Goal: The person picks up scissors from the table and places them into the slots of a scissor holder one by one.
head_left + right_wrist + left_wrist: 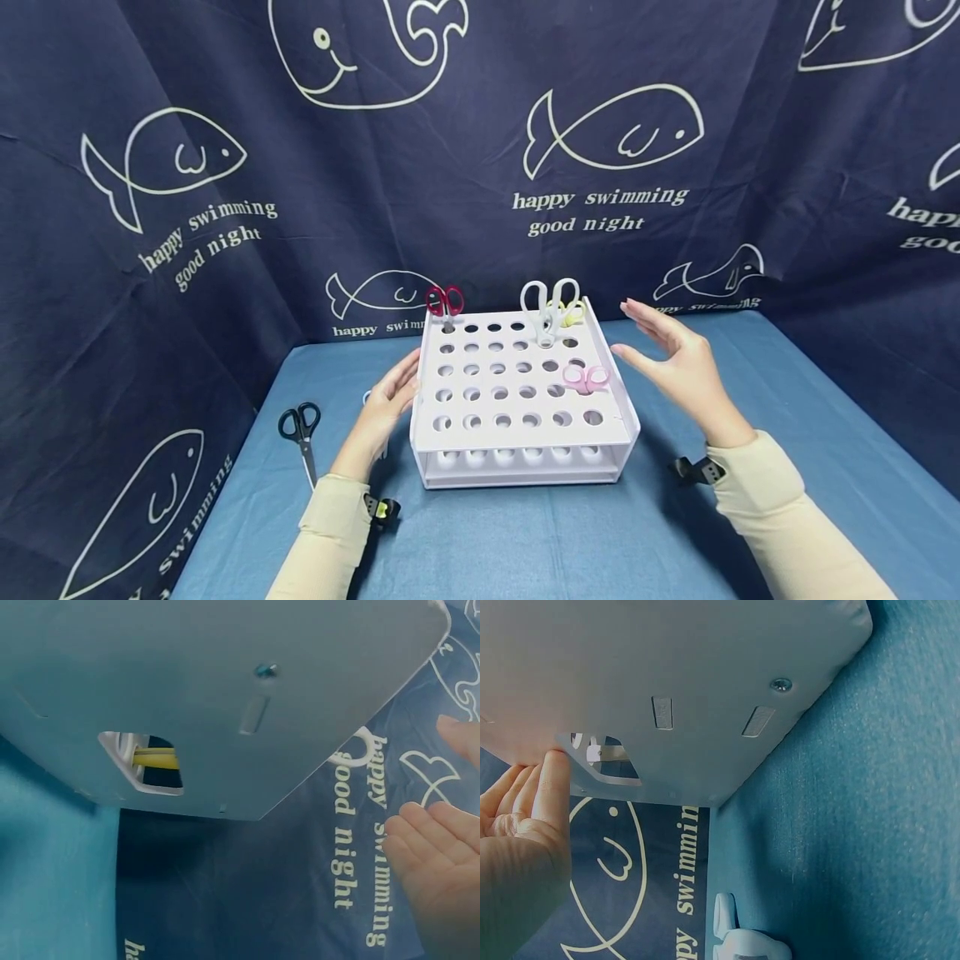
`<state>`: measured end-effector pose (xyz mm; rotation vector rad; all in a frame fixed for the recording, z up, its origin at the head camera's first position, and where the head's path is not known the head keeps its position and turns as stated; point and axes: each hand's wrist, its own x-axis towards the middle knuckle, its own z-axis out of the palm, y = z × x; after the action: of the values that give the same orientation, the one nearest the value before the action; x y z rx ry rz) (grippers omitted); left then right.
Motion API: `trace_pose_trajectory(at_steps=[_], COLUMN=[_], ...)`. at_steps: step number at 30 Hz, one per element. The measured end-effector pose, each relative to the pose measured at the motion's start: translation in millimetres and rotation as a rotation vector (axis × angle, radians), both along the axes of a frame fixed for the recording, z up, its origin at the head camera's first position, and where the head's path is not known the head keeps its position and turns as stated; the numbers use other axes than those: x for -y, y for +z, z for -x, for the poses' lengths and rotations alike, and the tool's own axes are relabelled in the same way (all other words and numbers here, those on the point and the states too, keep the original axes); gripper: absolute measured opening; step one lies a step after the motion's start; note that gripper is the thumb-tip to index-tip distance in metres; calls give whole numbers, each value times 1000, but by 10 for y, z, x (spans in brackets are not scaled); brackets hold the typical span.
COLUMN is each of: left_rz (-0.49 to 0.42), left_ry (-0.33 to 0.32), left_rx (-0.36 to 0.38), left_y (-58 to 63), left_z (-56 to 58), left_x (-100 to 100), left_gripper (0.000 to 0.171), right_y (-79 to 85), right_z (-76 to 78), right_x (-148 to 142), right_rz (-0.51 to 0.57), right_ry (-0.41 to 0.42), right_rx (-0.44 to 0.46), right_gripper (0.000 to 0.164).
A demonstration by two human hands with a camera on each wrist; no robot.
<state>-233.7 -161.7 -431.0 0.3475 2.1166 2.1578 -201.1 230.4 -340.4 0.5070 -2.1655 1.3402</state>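
Observation:
A white rack (487, 435) with rows of round holes stands on the table. My left hand (388, 400) lies along its left side, and in the left wrist view the straight fingertips (553, 769) are right at the handle cutout. Beyond the rack's right side my right hand (678, 367) is held in the air, fingers apart from thumb, with nothing in it. Red-handled scissors (446, 302) stand in the back left hole. White-handled scissors (550, 312) and yellow-handled scissors (573, 314) are at the back right, with pink-handled scissors (587, 378) in front of them.
Black-handled scissors (300, 425) lie on the blue table cover (570, 542) at the left. White-handled scissors (754, 945) lie beside the rack, partly hidden by my left arm in the head view. A dark blue fish-print curtain (480, 167) hangs behind the table.

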Motion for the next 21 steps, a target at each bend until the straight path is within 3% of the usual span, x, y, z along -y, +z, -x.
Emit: trace_pose_trajectory(at_steps=[5,12,21], left_rz=[2,4,8], left_ry=[0,-1,1], left_rx=[4,-1,4], left_y=[-2,-5,4], left_z=[-1,4,0], left_x=[-5,-2,0], left_gripper=[56,56,56], right_y=[-188,-225,-296], right_z=[144,165,196], right_x=[-121,-142,-168], right_rz=[31,78,44], right_ry=[-7,23,59], right_rx=[44,79,98], right_gripper=[63,61,69])
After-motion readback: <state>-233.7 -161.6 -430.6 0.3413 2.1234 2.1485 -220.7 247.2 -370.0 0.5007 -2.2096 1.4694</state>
